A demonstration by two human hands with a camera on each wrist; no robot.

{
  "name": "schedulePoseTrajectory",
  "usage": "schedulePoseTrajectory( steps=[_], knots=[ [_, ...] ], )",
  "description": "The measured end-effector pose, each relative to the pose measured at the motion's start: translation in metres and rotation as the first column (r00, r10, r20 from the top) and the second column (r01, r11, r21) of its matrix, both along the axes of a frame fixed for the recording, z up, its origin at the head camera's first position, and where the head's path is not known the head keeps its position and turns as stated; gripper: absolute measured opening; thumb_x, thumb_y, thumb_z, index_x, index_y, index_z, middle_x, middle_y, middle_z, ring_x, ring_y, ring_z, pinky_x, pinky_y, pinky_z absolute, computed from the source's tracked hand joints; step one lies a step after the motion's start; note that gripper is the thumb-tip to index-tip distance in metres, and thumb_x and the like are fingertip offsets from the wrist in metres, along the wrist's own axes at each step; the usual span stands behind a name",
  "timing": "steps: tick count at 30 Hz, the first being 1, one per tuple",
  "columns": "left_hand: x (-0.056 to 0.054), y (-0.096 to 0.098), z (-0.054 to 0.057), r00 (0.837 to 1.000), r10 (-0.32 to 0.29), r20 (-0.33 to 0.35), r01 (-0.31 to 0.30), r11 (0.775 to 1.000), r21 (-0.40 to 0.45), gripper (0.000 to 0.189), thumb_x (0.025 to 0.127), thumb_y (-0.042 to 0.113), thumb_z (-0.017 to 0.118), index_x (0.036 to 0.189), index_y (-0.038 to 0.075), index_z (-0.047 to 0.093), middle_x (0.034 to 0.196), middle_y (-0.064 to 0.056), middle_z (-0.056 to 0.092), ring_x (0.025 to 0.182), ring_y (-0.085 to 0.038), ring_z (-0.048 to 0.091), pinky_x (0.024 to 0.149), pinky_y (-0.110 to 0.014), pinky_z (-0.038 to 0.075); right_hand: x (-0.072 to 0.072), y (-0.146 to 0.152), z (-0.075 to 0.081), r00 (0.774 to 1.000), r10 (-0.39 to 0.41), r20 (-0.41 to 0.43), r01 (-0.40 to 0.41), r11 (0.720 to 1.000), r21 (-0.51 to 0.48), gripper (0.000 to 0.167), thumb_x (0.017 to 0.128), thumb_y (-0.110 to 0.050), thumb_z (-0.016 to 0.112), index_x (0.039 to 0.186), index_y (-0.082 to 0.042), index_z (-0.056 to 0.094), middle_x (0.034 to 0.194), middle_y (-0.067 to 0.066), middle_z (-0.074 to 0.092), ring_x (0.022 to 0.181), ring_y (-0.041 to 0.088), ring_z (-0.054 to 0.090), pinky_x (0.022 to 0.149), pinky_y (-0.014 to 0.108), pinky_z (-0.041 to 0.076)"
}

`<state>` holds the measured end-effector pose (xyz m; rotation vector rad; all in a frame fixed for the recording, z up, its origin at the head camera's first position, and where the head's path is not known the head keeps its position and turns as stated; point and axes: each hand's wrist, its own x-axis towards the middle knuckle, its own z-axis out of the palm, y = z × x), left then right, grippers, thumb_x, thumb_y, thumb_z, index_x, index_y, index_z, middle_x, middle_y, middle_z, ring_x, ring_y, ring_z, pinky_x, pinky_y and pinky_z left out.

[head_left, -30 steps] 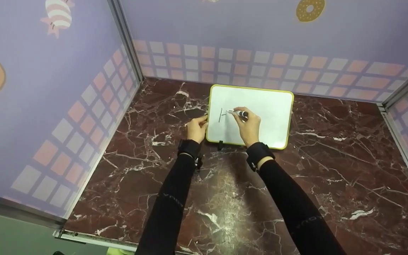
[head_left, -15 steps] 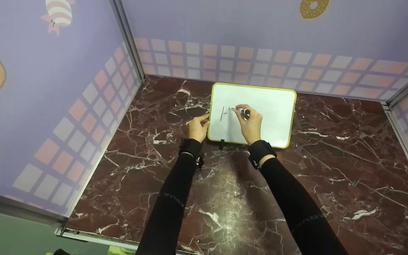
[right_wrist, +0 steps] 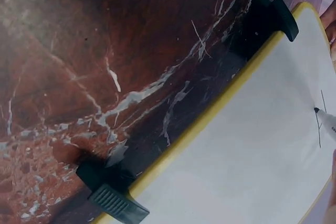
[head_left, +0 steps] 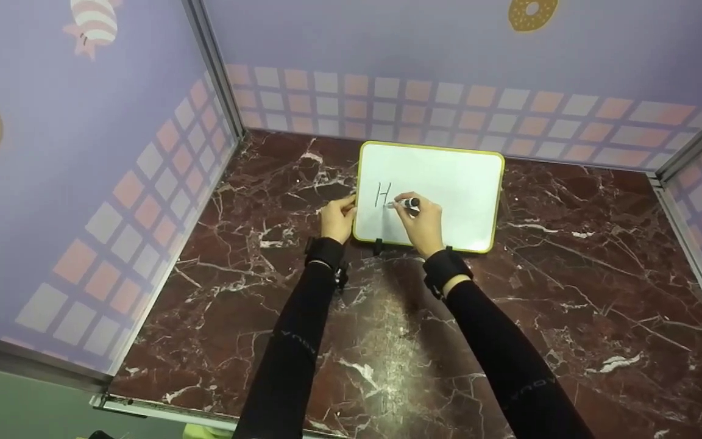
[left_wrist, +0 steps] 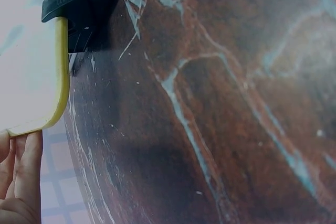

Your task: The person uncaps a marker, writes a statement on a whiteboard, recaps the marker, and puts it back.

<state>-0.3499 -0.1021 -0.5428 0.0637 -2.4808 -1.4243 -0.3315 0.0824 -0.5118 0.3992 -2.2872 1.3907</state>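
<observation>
A small whiteboard (head_left: 448, 183) with a yellow frame leans upright on black clip feet (right_wrist: 119, 203). My right hand (head_left: 423, 222) pinches a black-and-white marker (head_left: 409, 203), its tip at the foot of the right stroke of a handwritten letter H (head_left: 382, 194). The black marker tip (right_wrist: 317, 110) also appears on the board in the right wrist view. At the board's left edge my left hand (head_left: 336, 221) holds the frame by the fingertips. In the left wrist view, its fingers (left_wrist: 29, 166) meet the yellow rim; whether some reach behind the board is hidden.
The board stands on a dark red marbled tabletop (head_left: 540, 292), close to the purple back wall (head_left: 387, 36) with pink and white squares. A second patterned wall (head_left: 70, 152) rises on the left. A yellow-green object (head_left: 202, 431) shows below the table's front edge.
The marker rose slightly, then came down, leaving the right upright stroke of the H beside the first stroke and crossbar. My left hand has stayed at the board's edge.
</observation>
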Motion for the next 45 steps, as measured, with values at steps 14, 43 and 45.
schedulePoseTrajectory(
  steps=[14,43,45],
  knots=[
    [0.001,0.001,0.001,1.000,0.010,0.030,-0.010,1.000,-0.012,0.033,0.091,0.003,0.067,0.124,0.005,0.068,0.107,-0.017,0.075,0.098,-0.028,0.072,0.088,-0.035,0.057,-0.002,0.007,0.000,0.997,-0.071,-0.041,0.071,0.997,-0.022,0.011,0.091,-0.008,0.070,0.097,0.001,0.073,0.098,0.018,0.075,0.093,0.031,0.073,0.085,0.038,0.059],
    [0.000,-0.001,0.002,1.000,0.011,0.016,-0.011,1.000,0.008,0.033,0.089,0.001,0.068,0.122,0.002,0.069,0.105,-0.017,0.075,0.095,-0.029,0.073,0.087,-0.036,0.057,-0.002,0.019,0.003,0.995,-0.090,-0.046,0.088,0.995,-0.038,0.013,0.091,-0.009,0.070,0.097,0.001,0.074,0.097,0.019,0.075,0.094,0.031,0.073,0.086,0.038,0.059],
    [0.001,-0.001,0.002,1.000,0.006,0.010,-0.006,1.000,0.007,0.033,0.090,0.001,0.068,0.122,0.002,0.069,0.105,-0.017,0.075,0.094,-0.029,0.072,0.087,-0.037,0.056,-0.005,0.021,0.004,0.993,-0.101,-0.057,0.098,0.994,-0.056,0.013,0.091,-0.010,0.070,0.098,0.001,0.074,0.098,0.019,0.075,0.095,0.031,0.073,0.087,0.038,0.059]
  ],
)
